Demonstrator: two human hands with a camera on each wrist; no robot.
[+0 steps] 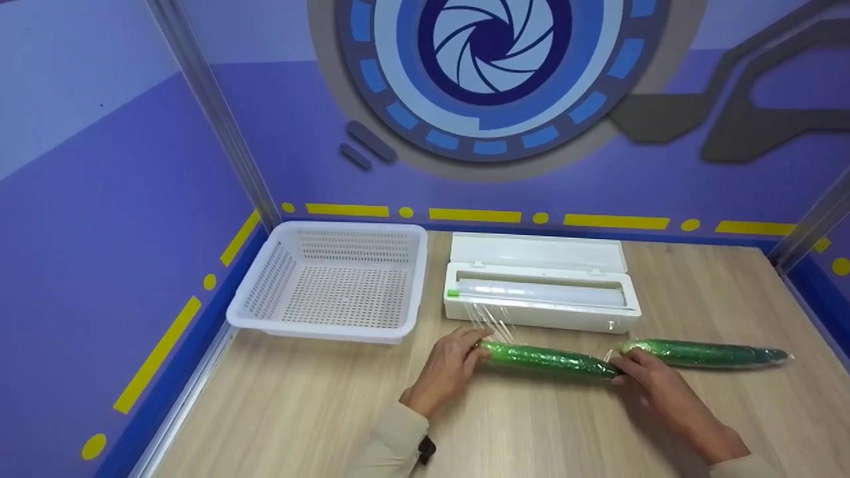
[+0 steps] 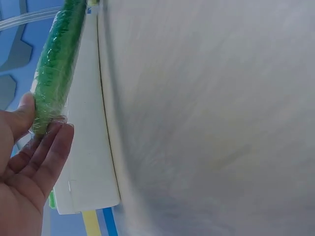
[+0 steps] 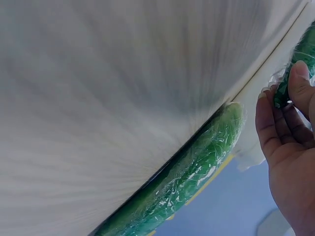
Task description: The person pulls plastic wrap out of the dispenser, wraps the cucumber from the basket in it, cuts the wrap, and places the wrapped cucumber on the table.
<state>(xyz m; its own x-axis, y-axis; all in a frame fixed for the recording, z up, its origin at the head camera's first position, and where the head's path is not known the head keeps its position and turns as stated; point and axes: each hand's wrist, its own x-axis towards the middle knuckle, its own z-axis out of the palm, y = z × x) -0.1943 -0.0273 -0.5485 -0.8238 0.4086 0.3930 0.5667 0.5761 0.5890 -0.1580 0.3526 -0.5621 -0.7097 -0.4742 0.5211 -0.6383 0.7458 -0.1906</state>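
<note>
A green cucumber (image 1: 548, 358) in clear cling film stretches between the two hands, in front of a white box. The left hand (image 1: 448, 362) pinches its paler end between thumb and fingers; the left wrist view shows the film bunched at that end of the cucumber (image 2: 56, 69). At the darker tip, the right hand (image 1: 654, 385) pinches the cucumber with thumb and fingers, loose film (image 3: 279, 76) showing beside the fingertips. A second film-wrapped cucumber (image 1: 717, 354) lies on the table just beyond the right hand. Strands of film (image 1: 491, 320) run from the box front toward the left hand.
The white cling film box (image 1: 541, 318) stands at the back with its lid (image 1: 538, 250) raised and a film roll (image 1: 544, 293) inside. To its left is a white perforated basket (image 1: 325, 330). Printed wall panels (image 1: 265, 133) close off the wooden table (image 1: 299, 411) at the back and left.
</note>
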